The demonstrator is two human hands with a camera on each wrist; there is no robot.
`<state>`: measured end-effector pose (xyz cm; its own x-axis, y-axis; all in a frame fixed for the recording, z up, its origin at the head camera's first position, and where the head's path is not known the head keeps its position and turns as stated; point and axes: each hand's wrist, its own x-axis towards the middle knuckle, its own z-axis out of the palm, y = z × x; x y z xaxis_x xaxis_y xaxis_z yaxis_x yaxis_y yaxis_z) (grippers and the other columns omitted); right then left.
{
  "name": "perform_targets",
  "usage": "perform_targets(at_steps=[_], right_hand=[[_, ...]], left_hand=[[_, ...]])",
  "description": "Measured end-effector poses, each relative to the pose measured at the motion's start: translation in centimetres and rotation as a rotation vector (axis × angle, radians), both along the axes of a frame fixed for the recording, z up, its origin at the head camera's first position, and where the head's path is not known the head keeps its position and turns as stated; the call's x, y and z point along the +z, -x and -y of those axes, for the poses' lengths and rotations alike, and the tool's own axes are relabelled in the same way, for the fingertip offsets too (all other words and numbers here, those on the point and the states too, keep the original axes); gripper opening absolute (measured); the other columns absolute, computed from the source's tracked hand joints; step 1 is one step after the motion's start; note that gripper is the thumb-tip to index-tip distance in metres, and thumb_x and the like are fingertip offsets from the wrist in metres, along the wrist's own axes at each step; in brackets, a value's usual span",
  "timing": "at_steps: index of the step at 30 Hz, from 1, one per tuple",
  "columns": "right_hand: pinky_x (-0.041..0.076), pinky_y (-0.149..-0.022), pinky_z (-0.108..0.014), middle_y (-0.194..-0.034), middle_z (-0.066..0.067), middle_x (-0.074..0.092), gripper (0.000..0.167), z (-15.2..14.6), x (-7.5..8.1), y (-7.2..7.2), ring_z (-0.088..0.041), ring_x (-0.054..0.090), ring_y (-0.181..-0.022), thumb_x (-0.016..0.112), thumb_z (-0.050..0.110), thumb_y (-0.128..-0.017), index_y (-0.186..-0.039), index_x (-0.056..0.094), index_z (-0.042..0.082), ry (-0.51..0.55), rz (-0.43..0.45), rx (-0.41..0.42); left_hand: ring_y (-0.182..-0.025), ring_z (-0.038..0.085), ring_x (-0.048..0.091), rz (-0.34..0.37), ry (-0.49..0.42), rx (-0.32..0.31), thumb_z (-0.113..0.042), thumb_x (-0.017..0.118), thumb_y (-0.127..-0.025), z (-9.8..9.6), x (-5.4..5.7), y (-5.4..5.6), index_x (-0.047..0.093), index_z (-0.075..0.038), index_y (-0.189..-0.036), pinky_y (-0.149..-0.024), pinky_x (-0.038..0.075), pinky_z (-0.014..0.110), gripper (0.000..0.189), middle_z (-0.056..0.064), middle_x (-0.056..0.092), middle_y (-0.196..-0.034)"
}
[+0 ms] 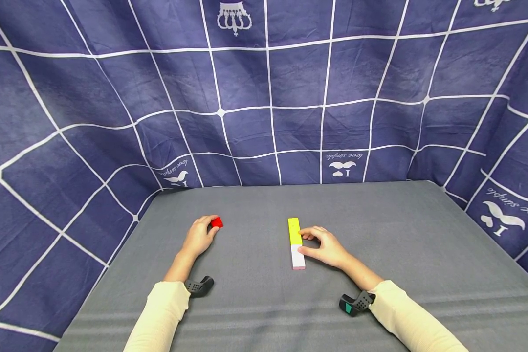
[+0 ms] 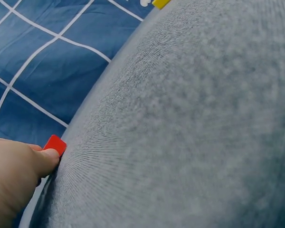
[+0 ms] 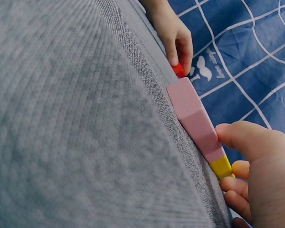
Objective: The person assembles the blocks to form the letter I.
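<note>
On the grey cloth at the left, my left hand (image 1: pixel 199 235) pinches a small red block (image 1: pixel 217 222) between thumb and fingers; part of the block is hidden by them. A yellow block (image 1: pixel 295 231) and a pale pink block (image 1: pixel 297 257) lie end to end near the middle, forming one straight bar. Beside the bar's right side is my right hand (image 1: pixel 327 248). Its thumb touches the pink block (image 3: pixel 196 116), and its fingertips meet the yellow block (image 3: pixel 222 167). Those fingers are loosely bent and do not wrap round either block.
The grey cloth (image 1: pixel 255 303) covers the table. A blue curtain with white grid lines (image 1: pixel 299 127) hangs behind and along both sides. Each wrist carries a black strap device (image 1: pixel 200 287), and the sleeves are cream.
</note>
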<state>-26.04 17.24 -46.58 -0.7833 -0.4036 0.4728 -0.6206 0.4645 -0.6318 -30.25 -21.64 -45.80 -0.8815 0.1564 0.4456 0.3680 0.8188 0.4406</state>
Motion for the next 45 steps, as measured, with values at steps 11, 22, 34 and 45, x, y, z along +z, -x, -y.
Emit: perform_targets(at_steps=[11, 22, 34, 45], right_hand=[[0.049, -0.08, -0.033, -0.095, -0.001, 0.066, 0.04, 0.0, 0.1, -0.1, -0.018, 0.059, -0.09, 0.082, 0.018, -0.077, -0.111, 0.069, 0.003, -0.003, -0.013, -0.003], [0.048, -0.082, -0.033, -0.095, -0.002, 0.066, 0.041, 0.0, 0.1, -0.3, -0.019, 0.059, -0.091, 0.082, 0.018, -0.077, -0.112, 0.069, 0.002, -0.001, 0.003, -0.009], [0.048, -0.082, -0.033, -0.095, -0.001, 0.066, 0.04, 0.0, 0.1, -0.3, -0.019, 0.059, -0.091, 0.082, 0.019, -0.077, -0.112, 0.069, 0.003, -0.005, 0.0, -0.011], [0.048, -0.082, -0.033, -0.096, 0.0, 0.065, 0.041, 0.0, 0.1, -0.1, -0.018, 0.059, -0.092, 0.082, 0.02, -0.078, -0.113, 0.068, 0.004, -0.006, 0.017, -0.01]], left_hand=[[-0.112, 0.041, 0.056, 0.01, -0.016, -0.033, -0.005, 0.07, -0.087, -1.6, 0.7, 0.6, 0.063, 0.005, -0.12, -0.098, 0.042, 0.052, 0.035, 0.023, 0.064, -0.117], [-0.11, 0.04, 0.057, -0.012, -0.046, -0.073, -0.004, 0.07, -0.086, -3.9, 0.4, 1.4, 0.064, 0.004, -0.119, -0.097, 0.043, 0.05, 0.034, 0.022, 0.064, -0.115], [-0.113, 0.038, 0.057, 0.046, -0.046, -0.097, -0.006, 0.07, -0.088, -6.1, 1.0, 2.4, 0.064, 0.002, -0.121, -0.099, 0.042, 0.048, 0.034, 0.02, 0.064, -0.118], [-0.114, 0.035, 0.057, 0.072, -0.037, -0.118, -0.007, 0.07, -0.089, -8.5, 1.1, 3.0, 0.065, -0.001, -0.121, -0.099, 0.043, 0.047, 0.033, 0.018, 0.064, -0.119]])
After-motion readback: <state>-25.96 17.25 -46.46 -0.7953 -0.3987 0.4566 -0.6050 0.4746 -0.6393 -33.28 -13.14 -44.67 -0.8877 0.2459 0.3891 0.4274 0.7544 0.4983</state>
